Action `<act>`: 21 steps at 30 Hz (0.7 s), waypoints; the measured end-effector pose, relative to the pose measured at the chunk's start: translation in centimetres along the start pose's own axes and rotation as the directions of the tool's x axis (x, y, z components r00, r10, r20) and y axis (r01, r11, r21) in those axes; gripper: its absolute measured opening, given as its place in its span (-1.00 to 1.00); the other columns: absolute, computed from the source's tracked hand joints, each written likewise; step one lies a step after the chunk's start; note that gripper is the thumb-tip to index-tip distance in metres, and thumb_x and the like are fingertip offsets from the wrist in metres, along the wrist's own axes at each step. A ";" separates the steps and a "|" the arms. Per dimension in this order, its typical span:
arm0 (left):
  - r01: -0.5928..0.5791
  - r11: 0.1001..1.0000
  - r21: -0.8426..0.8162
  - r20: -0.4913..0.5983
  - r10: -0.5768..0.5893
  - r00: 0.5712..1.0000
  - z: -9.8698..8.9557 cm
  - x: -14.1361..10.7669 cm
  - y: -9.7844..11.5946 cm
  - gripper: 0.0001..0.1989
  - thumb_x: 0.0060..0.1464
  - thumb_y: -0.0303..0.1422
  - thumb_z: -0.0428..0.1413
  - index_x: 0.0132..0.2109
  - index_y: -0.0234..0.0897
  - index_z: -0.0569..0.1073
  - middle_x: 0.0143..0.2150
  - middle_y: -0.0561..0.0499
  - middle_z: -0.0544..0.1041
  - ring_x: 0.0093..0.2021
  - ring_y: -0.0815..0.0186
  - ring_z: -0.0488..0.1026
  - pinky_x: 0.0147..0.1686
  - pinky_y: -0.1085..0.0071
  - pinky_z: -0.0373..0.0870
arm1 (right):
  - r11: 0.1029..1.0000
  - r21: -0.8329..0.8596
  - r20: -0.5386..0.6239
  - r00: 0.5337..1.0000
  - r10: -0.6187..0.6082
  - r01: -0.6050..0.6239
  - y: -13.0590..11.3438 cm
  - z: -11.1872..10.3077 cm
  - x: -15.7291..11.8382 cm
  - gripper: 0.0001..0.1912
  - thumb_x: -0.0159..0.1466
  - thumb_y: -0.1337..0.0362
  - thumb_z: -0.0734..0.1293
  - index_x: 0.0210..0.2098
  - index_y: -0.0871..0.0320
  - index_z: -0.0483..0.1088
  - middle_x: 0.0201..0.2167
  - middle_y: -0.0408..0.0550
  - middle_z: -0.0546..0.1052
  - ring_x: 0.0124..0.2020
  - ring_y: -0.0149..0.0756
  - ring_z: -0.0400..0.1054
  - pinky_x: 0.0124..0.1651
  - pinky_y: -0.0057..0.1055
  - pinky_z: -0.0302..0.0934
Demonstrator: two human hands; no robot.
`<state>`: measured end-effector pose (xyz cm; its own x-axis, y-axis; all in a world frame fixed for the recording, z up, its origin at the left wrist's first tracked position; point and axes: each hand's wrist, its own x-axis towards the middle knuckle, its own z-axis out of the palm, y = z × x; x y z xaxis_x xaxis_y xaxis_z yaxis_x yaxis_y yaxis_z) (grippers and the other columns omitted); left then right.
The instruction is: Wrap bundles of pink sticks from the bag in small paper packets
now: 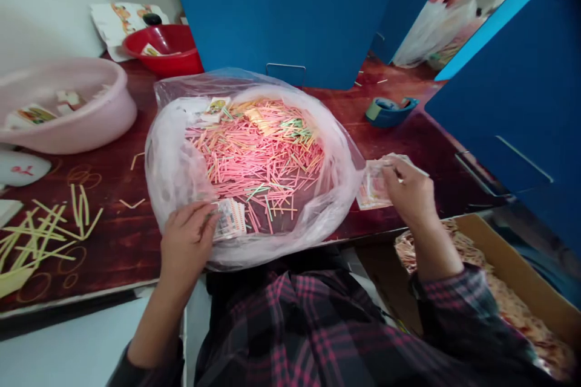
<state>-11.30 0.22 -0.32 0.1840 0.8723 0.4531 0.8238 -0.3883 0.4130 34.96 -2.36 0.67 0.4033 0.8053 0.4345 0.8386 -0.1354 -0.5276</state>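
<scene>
My left hand (189, 234) is closed on a fanned stack of small printed cards or packets (230, 218), at the front edge of a large clear plastic bag (170, 151). Inside the rolled-down bag lies a heap of short thin sticks (254, 148), mostly pink, some green and orange. A few printed pieces (216, 107) lie at the bag's back left. To the right of the bag, my right hand (411, 190) pinches a flat, printed packet (373, 184) with a see-through look, against the dark red table. Its fingertips are partly hidden.
Left stand a pink basin (68, 127) and a red bowl (167, 63), both holding printed pieces. Yellow-green strips (43, 233) lie at front left. A blue tape roll (390, 112) sits back right, near blue cabinet doors (290, 12). Below right is a filled cardboard box (512, 260).
</scene>
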 end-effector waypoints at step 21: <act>-0.017 1.000 -0.026 -0.114 0.014 0.993 0.3 0.5 2.4 -0.80 0.36 -0.29 0.13 -0.19 -0.14 0.64 0.04 -0.09 0.65 0.07 0.08 0.53 0.15 0.07 0.39 | 0.734 0.677 0.519 0.742 -0.425 -0.052 -18.4 7.1 -4.1 -0.54 0.42 -0.13 0.33 -0.35 0.05 0.67 -0.39 -0.09 0.68 -0.27 -0.16 0.56 -0.18 -0.26 0.42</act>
<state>-9.11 -0.17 0.70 0.1330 0.8274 0.5457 0.8066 -0.4103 0.4255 15.27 0.93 3.35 -0.2476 0.9542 0.1679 0.3473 0.2491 -0.9041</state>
